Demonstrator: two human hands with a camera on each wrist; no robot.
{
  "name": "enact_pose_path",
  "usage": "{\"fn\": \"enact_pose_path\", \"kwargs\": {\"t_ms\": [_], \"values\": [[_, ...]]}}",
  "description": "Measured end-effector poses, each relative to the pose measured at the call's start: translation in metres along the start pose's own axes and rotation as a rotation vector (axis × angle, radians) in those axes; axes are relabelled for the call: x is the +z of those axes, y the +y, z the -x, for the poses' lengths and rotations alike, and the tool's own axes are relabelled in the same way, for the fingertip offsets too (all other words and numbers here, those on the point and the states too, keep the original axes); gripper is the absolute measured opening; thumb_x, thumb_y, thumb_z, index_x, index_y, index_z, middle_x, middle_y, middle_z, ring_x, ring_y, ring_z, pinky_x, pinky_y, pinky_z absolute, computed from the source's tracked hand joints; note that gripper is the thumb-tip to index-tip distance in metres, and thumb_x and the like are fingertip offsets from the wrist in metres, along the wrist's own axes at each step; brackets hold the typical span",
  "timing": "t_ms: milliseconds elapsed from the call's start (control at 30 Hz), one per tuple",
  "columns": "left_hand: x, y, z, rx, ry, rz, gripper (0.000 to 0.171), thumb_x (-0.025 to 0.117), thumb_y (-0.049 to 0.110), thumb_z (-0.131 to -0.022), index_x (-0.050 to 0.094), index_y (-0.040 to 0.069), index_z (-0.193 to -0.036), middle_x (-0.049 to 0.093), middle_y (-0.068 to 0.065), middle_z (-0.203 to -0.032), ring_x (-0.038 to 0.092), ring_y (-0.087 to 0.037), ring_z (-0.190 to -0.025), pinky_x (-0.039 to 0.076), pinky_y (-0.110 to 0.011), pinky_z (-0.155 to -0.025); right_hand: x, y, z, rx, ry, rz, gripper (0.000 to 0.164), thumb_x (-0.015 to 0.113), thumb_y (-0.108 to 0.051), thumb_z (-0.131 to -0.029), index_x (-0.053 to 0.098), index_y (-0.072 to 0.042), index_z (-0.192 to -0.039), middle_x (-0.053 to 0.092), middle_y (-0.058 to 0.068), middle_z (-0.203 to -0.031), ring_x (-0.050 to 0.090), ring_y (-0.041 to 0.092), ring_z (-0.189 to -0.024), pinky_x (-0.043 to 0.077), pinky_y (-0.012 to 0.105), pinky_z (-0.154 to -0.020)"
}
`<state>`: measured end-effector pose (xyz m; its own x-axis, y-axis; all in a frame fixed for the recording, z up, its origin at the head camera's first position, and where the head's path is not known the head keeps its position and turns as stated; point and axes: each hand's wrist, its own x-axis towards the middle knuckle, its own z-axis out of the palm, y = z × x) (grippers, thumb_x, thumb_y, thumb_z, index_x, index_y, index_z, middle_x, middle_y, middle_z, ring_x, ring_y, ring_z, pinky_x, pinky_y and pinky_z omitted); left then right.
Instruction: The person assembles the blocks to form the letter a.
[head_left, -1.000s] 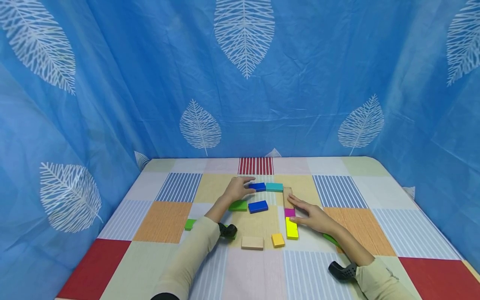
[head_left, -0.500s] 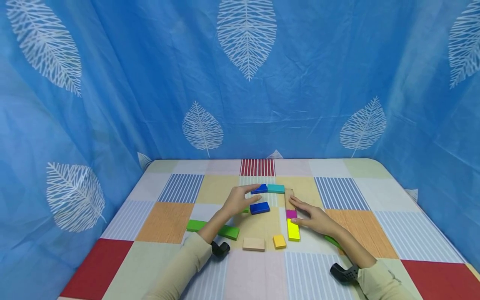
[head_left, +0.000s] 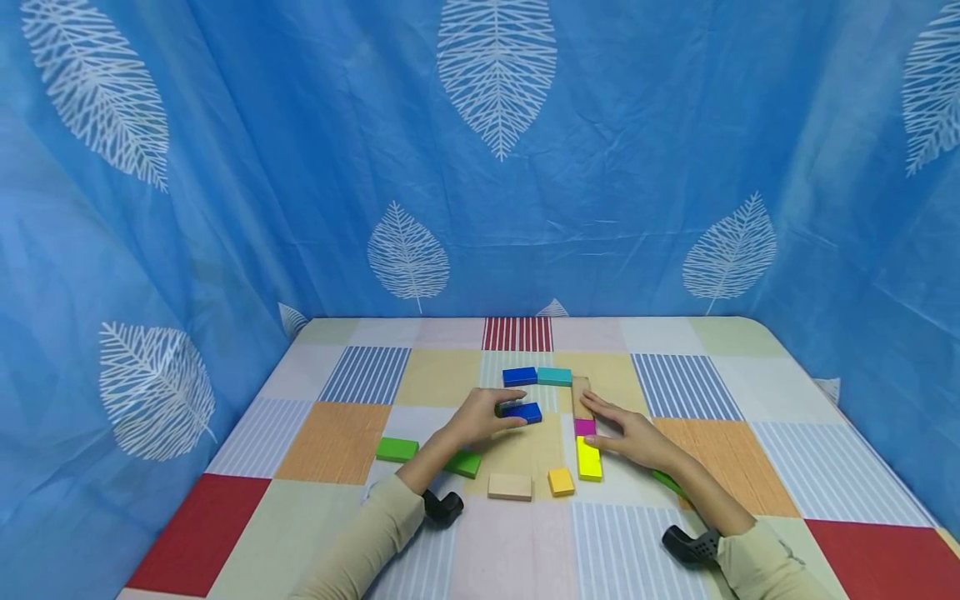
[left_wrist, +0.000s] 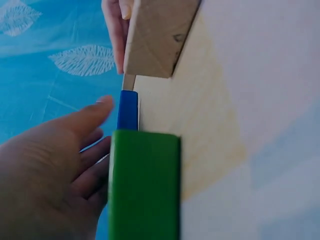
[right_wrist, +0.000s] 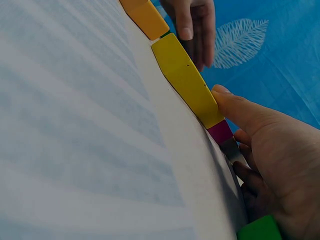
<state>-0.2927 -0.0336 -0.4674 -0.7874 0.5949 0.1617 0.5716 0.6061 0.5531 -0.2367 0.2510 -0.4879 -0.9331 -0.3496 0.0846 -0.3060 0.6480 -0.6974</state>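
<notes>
My left hand (head_left: 480,417) reaches over a blue block (head_left: 522,412), its thumb on the near side and forefinger on the far side, with no clear grip. Under its palm a green block is mostly hidden; in the left wrist view a green block (left_wrist: 145,185) stands beside the hand. My right hand (head_left: 630,435) rests its fingers by a plain wooden block (head_left: 581,396), and its thumb touches the yellow block (head_left: 588,460). Between those two lies a magenta block (head_left: 585,427). A second blue block (head_left: 520,377) and a turquoise block (head_left: 554,377) join the wooden block's far end.
Nearer me lie another wooden block (head_left: 510,487) and an orange block (head_left: 561,482). Two green blocks, one at left (head_left: 397,449) and one by the left forearm (head_left: 462,463), lie on the patchwork cloth. Another green block (head_left: 669,482) is partly under the right forearm.
My left hand has drawn back from the far blue block and come nearer, now over the nearer blue block. The right hand has stayed in place.
</notes>
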Motion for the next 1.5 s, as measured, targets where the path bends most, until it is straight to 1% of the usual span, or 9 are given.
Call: {"fn": "enact_pose_path", "kwargs": {"t_ms": [133, 233, 433, 633, 767, 967, 1100, 1267, 1500], "values": [[0.001, 0.000, 0.001, -0.017, -0.045, -0.024, 0.049, 0.072, 0.033, -0.080, 0.060, 0.017, -0.125, 0.058, -0.001, -0.125, 0.052, -0.016, -0.116, 0.041, -0.032, -0.097, 0.000, 0.001, 0.000, -0.006, 0.003, -0.001, 0.076, 0.066, -0.047, -0.080, 0.036, -0.020, -0.143, 0.027, 0.004, -0.149, 0.022, 0.033, -0.135, 0.024, 0.056, -0.103], [0.002, 0.000, 0.000, -0.014, -0.057, -0.048, 0.045, 0.071, 0.031, -0.081, 0.062, 0.019, -0.123, 0.059, 0.000, -0.124, 0.052, -0.015, -0.115, 0.041, -0.033, -0.097, 0.000, 0.002, 0.000, -0.005, 0.003, 0.004, 0.076, 0.066, -0.048, -0.080, 0.036, -0.020, -0.144, 0.027, 0.004, -0.149, 0.022, 0.033, -0.135, 0.023, 0.056, -0.103], [0.001, -0.002, -0.001, 0.041, -0.049, -0.047, 0.036, 0.070, 0.022, -0.083, 0.065, 0.018, -0.119, 0.062, 0.002, -0.119, 0.052, -0.014, -0.115, 0.042, -0.031, -0.096, -0.002, 0.002, -0.002, 0.001, 0.004, 0.007, 0.076, 0.066, -0.048, -0.080, 0.036, -0.020, -0.144, 0.026, 0.003, -0.149, 0.021, 0.032, -0.136, 0.023, 0.056, -0.103], [0.001, -0.001, 0.000, 0.084, -0.060, -0.040, 0.034, 0.070, 0.021, -0.083, 0.067, 0.019, -0.117, 0.063, 0.002, -0.117, 0.053, -0.012, -0.114, 0.043, -0.026, -0.093, -0.003, 0.002, -0.001, -0.004, -0.001, 0.006, 0.076, 0.066, -0.048, -0.080, 0.035, -0.020, -0.144, 0.026, 0.003, -0.150, 0.021, 0.032, -0.136, 0.023, 0.057, -0.103], [0.001, 0.005, -0.002, 0.106, -0.080, -0.026, 0.035, 0.070, 0.021, -0.083, 0.066, 0.019, -0.118, 0.063, 0.003, -0.117, 0.054, -0.010, -0.113, 0.044, -0.024, -0.091, -0.003, 0.002, -0.001, -0.003, -0.002, 0.004, 0.076, 0.066, -0.048, -0.080, 0.036, -0.019, -0.144, 0.026, 0.003, -0.150, 0.021, 0.033, -0.136, 0.022, 0.057, -0.103], [0.007, 0.020, -0.009, 0.168, -0.114, -0.015, 0.037, 0.069, 0.020, -0.084, 0.064, 0.018, -0.120, 0.062, 0.004, -0.118, 0.054, -0.007, -0.112, 0.043, -0.021, -0.091, -0.003, 0.002, -0.001, 0.009, -0.002, 0.002, 0.075, 0.065, -0.048, -0.080, 0.036, -0.020, -0.144, 0.026, 0.003, -0.150, 0.022, 0.033, -0.136, 0.022, 0.058, -0.103], [0.012, 0.028, -0.015, 0.180, -0.121, -0.016, 0.036, 0.069, 0.019, -0.084, 0.064, 0.016, -0.120, 0.062, 0.003, -0.117, 0.055, -0.008, -0.111, 0.043, -0.020, -0.091, -0.002, 0.002, -0.001, 0.001, -0.010, -0.010, 0.075, 0.065, -0.047, -0.081, 0.035, -0.020, -0.144, 0.025, 0.004, -0.150, 0.021, 0.032, -0.136, 0.022, 0.058, -0.103], [0.016, 0.031, -0.018, 0.179, -0.137, -0.044, 0.034, 0.068, 0.019, -0.085, 0.065, 0.016, -0.119, 0.063, 0.003, -0.116, 0.055, -0.008, -0.110, 0.042, -0.020, -0.092, -0.001, 0.001, 0.000, -0.004, -0.013, -0.014, 0.075, 0.065, -0.047, -0.081, 0.035, -0.018, -0.144, 0.025, 0.005, -0.150, 0.022, 0.032, -0.136, 0.022, 0.058, -0.103], [0.018, 0.032, -0.019, 0.189, -0.156, -0.067, 0.034, 0.067, 0.020, -0.086, 0.065, 0.016, -0.119, 0.063, 0.003, -0.116, 0.056, -0.008, -0.109, 0.043, -0.020, -0.091, -0.002, 0.001, 0.000, -0.017, -0.006, -0.004, 0.075, 0.065, -0.047, -0.081, 0.036, -0.017, -0.143, 0.026, 0.006, -0.149, 0.023, 0.033, -0.135, 0.023, 0.058, -0.103]]}}
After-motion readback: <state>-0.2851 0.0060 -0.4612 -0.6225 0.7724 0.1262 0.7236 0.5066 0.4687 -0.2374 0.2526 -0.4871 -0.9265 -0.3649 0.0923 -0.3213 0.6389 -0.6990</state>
